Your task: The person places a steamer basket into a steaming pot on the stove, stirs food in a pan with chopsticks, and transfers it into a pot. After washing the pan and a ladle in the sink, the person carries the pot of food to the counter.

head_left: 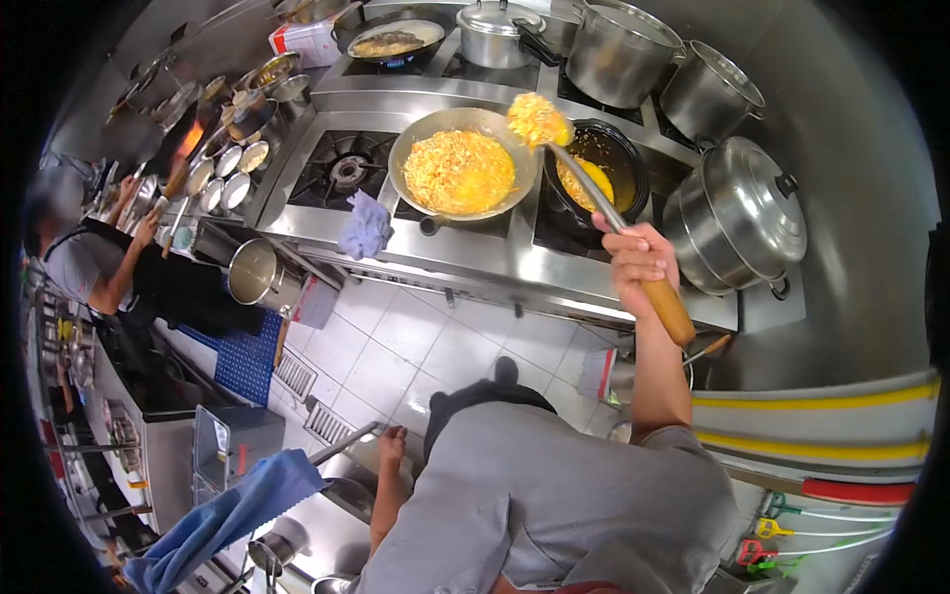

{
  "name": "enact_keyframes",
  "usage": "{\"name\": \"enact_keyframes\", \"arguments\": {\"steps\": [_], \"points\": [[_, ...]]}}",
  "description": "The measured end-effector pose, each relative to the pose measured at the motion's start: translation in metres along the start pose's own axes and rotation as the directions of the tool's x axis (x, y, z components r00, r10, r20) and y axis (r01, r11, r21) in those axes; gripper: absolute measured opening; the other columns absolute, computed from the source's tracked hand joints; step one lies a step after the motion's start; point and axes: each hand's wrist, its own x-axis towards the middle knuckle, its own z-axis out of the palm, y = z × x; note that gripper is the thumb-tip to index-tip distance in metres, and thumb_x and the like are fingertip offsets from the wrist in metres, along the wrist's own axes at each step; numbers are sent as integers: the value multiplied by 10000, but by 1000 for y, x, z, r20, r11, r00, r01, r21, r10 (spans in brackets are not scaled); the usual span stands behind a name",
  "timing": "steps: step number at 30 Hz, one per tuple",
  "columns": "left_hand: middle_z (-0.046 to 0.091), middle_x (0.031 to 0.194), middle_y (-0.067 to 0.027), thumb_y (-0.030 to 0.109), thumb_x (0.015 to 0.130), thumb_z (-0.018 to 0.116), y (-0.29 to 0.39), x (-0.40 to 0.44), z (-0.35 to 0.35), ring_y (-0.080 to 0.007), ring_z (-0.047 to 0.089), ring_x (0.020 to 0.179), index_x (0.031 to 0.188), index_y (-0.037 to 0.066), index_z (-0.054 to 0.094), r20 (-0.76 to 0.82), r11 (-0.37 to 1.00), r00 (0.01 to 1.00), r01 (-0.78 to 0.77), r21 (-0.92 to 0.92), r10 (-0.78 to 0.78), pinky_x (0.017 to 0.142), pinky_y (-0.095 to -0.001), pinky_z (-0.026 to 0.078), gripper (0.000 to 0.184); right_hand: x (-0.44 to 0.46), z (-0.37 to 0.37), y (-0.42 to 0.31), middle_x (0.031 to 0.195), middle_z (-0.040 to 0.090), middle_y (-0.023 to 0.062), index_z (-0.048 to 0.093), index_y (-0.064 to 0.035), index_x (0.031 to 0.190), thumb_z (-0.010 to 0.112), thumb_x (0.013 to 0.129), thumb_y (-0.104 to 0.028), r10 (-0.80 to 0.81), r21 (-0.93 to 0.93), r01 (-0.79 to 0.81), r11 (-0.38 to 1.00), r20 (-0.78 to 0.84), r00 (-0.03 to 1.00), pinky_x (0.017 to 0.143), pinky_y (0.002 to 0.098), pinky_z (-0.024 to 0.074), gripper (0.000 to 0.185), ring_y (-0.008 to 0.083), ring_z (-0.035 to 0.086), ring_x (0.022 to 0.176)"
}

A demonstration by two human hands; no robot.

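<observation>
My right hand (638,267) is closed around the wooden handle of a ladle (584,176). Heaped with a yellow-orange egg-like mixture (535,121), the ladle's bowl is raised between a wide pan and a black pot. The pan (398,180) holds more of the mixture, spread over its base. Inside the black pot (641,188) are yellow liquid and orange bits. Low at my side, my left hand (393,445) has curled fingers, beside the end of a metal bar (346,443); whether it grips anything is hidden.
A purple cloth (365,226) lies at the stove's front edge. Large steel pots (621,59) and a lidded steamer (737,213) stand to the right. Behind, another pan (396,42) sits over a flame. At left a co-worker (94,257) works near fire. A blue cloth (233,520) hangs behind me.
</observation>
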Motion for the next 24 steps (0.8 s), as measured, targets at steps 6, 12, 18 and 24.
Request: {"name": "enact_keyframes", "arguments": {"steps": [6, 12, 18, 24], "points": [[661, 770, -59, 249, 861, 683, -50, 5, 1, -133, 576, 663, 1007, -2, 673, 50, 993, 998, 41, 108, -47, 603, -289, 466, 290, -32, -11, -16, 690, 465, 19, 495, 65, 1226, 377, 951, -64, -232, -372, 138, 918, -221, 947, 398, 217, 407, 326, 68, 440, 461], [712, 893, -151, 340, 860, 647, -82, -2, -28, -265, 665, 842, 969, 7, 711, 222, 617, 897, -427, 661, 383, 785, -375, 509, 356, -20, -54, -35, 649, 468, -30, 537, -56, 1057, 537, 884, -89, -734, -932, -221, 286, -361, 575, 414, 246, 403, 177, 51, 414, 461], [710, 968, -185, 361, 860, 633, -78, 28, -33, -318, 675, 943, 1023, 1, 699, 57, 961, 995, -96, 258, 84, 840, -391, 508, 401, -35, -74, -35, 692, 617, 143, 544, -21, 987, 576, 829, -128, -882, -555, -752, -355, -68, 466, 467, 360, 508, 194, 201, 663, 583], [708, 979, -194, 349, 851, 648, -53, 25, -20, -303, 678, 956, 1066, 5, 685, -37, 950, 999, -1, 313, 13, 853, -373, 508, 408, -49, -84, -13, 979, 660, 292, 524, -28, 1319, 635, 824, -148, -888, -261, -849, -459, 160, 431, 862, 492, 494, 521, 452, 630, 962]]}}
